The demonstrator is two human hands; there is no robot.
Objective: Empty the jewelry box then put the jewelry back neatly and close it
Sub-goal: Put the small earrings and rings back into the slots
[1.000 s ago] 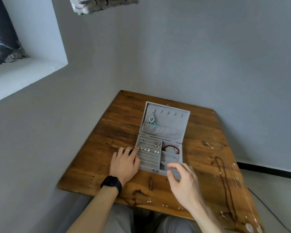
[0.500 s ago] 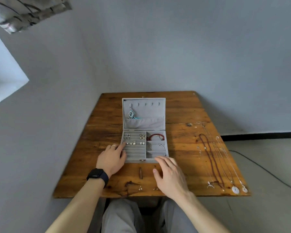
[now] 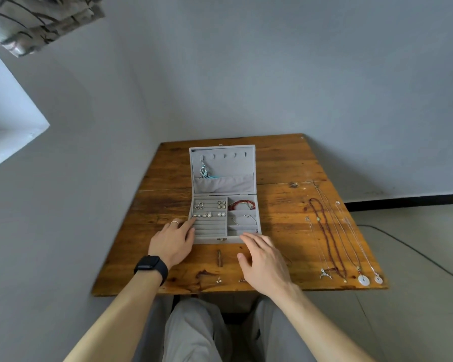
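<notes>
One jewelry box (image 3: 224, 240), grey and velvet-lined, sits open toward the table's (image 3: 285, 210) far-middle, lid (image 3: 224, 167) propped upright. Earrings (image 3: 207, 215) stand in the ring rows; a red bracelet (image 3: 242, 204) and a thin bangle (image 3: 246, 217) lie in the side compartments; a turquoise piece (image 3: 204, 172) hangs in the lid.

Handling, judged: box light, likely to slide on the wood, so steady its front corners. Small pieces are fiddly and best pinched singly; chains are limp and tangle easily, so lift near the clasp.

Several necklaces (image 3: 330, 236) lie stretched along the right edge, and tiny earrings (image 3: 218, 280) rest near the front edge beside a small brown bar (image 3: 219, 258).

Left hand (image 3: 171, 241), watch (image 3: 151, 267) on its wrist, rests flat with fingers touching the box's front-left corner, holding nothing. Right hand (image 3: 263, 258) is spread loosely at the front-right corner, empty; contact unclear.
</notes>
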